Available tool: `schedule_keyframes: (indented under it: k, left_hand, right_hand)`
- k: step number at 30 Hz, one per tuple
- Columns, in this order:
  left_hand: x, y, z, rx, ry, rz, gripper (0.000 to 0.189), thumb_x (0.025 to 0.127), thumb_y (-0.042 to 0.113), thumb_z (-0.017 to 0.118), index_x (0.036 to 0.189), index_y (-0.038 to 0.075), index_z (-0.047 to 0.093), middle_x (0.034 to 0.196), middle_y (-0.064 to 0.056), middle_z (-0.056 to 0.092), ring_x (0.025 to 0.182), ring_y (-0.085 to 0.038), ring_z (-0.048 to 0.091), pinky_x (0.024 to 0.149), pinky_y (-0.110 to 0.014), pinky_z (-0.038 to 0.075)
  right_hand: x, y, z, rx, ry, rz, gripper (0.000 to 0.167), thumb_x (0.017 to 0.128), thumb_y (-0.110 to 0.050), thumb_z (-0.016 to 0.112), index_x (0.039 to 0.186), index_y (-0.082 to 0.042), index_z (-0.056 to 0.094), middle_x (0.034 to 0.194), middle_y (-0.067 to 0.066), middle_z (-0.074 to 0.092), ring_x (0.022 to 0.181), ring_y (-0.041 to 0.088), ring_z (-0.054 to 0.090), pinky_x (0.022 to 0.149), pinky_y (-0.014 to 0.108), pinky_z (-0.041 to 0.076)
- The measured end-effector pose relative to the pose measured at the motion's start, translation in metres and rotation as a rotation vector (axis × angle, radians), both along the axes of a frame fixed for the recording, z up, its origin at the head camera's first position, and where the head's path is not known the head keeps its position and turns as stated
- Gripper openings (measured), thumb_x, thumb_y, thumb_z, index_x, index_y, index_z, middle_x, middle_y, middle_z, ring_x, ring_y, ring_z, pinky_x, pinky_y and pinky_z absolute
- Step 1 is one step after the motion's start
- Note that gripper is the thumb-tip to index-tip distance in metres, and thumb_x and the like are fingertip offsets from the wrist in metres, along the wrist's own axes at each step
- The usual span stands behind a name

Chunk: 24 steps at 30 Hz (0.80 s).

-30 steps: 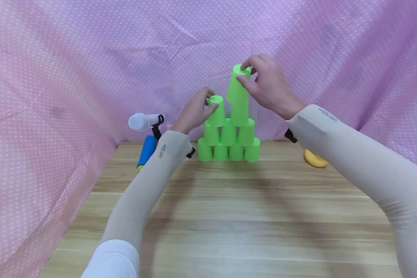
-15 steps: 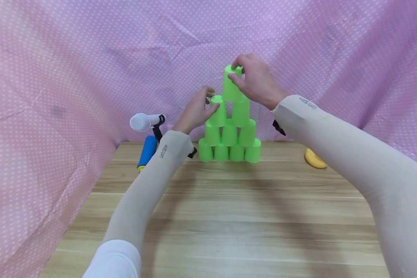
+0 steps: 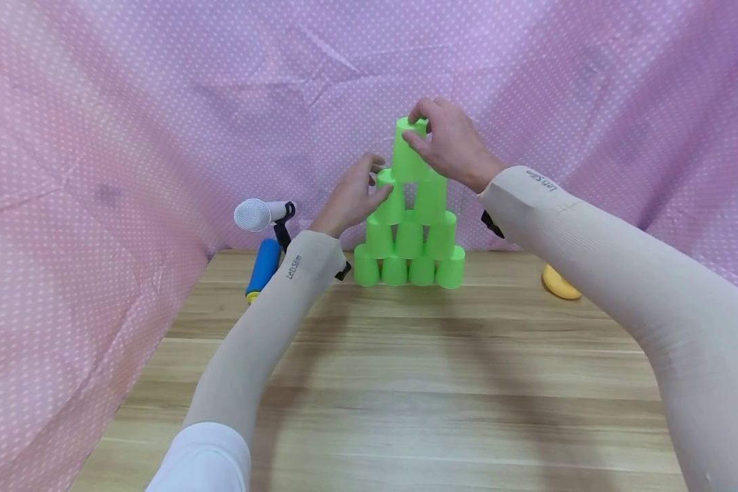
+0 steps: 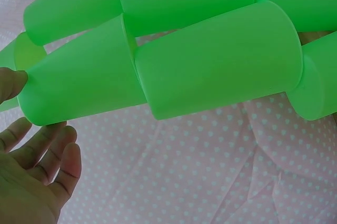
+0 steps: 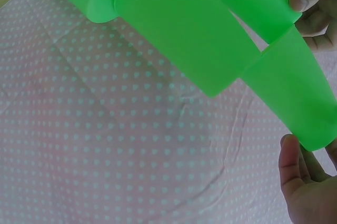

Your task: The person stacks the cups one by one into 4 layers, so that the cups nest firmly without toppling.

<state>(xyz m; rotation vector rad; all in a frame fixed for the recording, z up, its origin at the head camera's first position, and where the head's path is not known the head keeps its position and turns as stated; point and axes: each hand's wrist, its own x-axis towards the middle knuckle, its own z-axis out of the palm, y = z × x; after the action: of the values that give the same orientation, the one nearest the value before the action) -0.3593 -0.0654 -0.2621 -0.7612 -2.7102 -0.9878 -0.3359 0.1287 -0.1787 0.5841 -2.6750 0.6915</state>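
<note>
Upside-down green plastic cups form a pyramid at the back of the table. My right hand [image 3: 452, 140] pinches the single top cup [image 3: 408, 158] near its base. That cup's rim rests across the two cups below it, as the right wrist view shows with the top cup [image 5: 292, 90]. My left hand [image 3: 347, 195] holds the left cup [image 3: 392, 206] of the pair underneath. In the left wrist view, thumb and fingers lie on opposite sides of this cup [image 4: 84, 79]. Its neighbour, the right cup [image 3: 432, 198], stands untouched. Lower rows [image 3: 408, 236] stand upright beneath.
Left of the pyramid are a white microphone [image 3: 255, 214] on a black stand and a blue cylinder [image 3: 263, 266] with a yellow end. A yellow rounded object [image 3: 559, 283] lies at right, partly behind my arm. Pink dotted cloth [image 3: 221, 102] hangs close behind the cups.
My right hand has brought the top cup left and set it across the two upper cups; it was tilted above the right one before. My left hand stays at the left cup.
</note>
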Motion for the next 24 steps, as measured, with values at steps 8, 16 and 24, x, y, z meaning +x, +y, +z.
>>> schedule_keyframes:
  k: [8, 16, 24]
  left_hand:
    - [0.001, -0.004, 0.0, 0.001, -0.013, 0.028, 0.053, 0.093, 0.033, 0.059, 0.137, 0.012, 0.037, 0.133, -0.003, 0.048, 0.113, -0.017, 0.047, 0.09, -0.028, 0.042]
    - [0.012, -0.016, -0.003, -0.005, 0.075, 0.077, 0.052, 0.095, 0.035, 0.054, 0.139, 0.011, 0.038, 0.138, -0.004, 0.042, 0.123, -0.016, 0.041, 0.099, -0.029, 0.035]
    - [0.031, -0.023, -0.014, -0.174, 0.144, 0.109, 0.059, 0.098, 0.04, 0.042, 0.146, 0.008, 0.028, 0.149, -0.01, 0.028, 0.137, -0.025, 0.02, 0.11, -0.043, 0.015]
  right_hand:
    - [-0.001, 0.0, 0.0, 0.002, -0.021, 0.02, 0.041, 0.096, -0.034, 0.053, 0.127, -0.007, 0.049, 0.13, 0.009, 0.051, 0.116, 0.026, 0.049, 0.094, 0.038, 0.041]
    - [0.006, 0.012, 0.001, -0.058, 0.003, -0.009, 0.047, 0.097, -0.039, 0.049, 0.132, -0.009, 0.046, 0.136, 0.006, 0.045, 0.122, 0.024, 0.044, 0.098, 0.039, 0.038]
    - [0.014, 0.038, -0.01, -0.02, 0.063, -0.023, 0.057, 0.098, -0.037, 0.046, 0.146, -0.01, 0.031, 0.146, 0.011, 0.034, 0.134, 0.026, 0.03, 0.108, 0.042, 0.023]
